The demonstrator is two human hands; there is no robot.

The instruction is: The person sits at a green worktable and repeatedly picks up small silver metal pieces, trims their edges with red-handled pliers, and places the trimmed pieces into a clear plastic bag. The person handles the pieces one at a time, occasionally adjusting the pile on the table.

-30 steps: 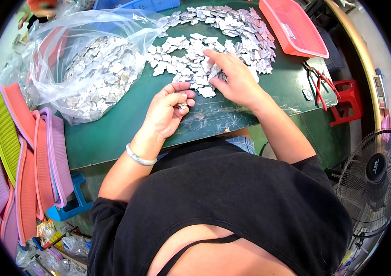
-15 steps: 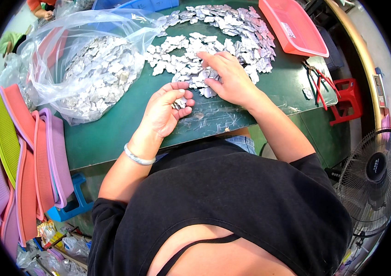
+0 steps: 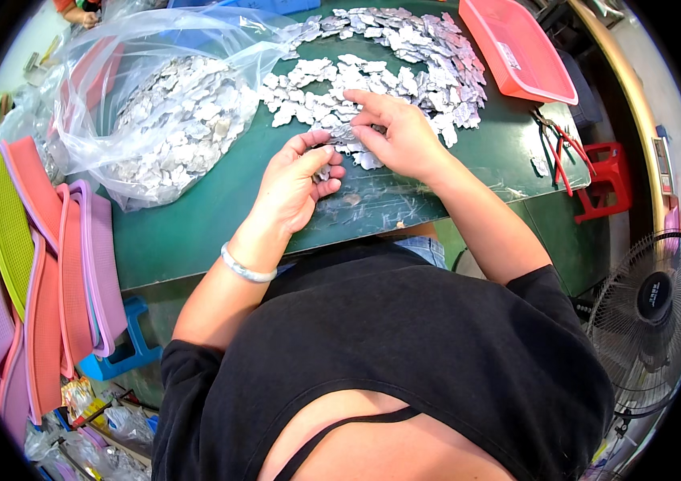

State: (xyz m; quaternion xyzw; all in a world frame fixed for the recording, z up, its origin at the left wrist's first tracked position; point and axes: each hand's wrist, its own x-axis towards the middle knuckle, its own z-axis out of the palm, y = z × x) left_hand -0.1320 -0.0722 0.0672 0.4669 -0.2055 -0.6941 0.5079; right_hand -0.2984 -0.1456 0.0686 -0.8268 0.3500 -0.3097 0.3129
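Small flat silvery metal pieces point(image 3: 420, 46) with wavy edges lie spread in a wide heap over the green table point(image 3: 196, 240). My left hand point(image 3: 296, 178), above the table's near side, has its fingers curled round a few of these pieces, which are partly hidden by the fingers. Over the near part of the heap is my right hand point(image 3: 400, 136). Its index finger is stretched out above the pieces, and the thumb points toward the left hand. Whether a piece sits under the right fingertips is hard to make out. A clear plastic bag point(image 3: 84, 152) full of similar pieces point(image 3: 184, 128) stands left of the heap.
At the table's right are a pink tray point(image 3: 521, 60) and red-handled pliers point(image 3: 558, 148). Stacked coloured baskets point(image 3: 44, 264) stand at the left. A red stool point(image 3: 606, 184) and a fan point(image 3: 649, 321) are at the right. A co-worker's hand point(image 3: 86, 18) shows far left.
My left hand has turned slightly inward and its fingers have closed more over the pieces. My right thumb and fingers have drawn a little nearer to each other.
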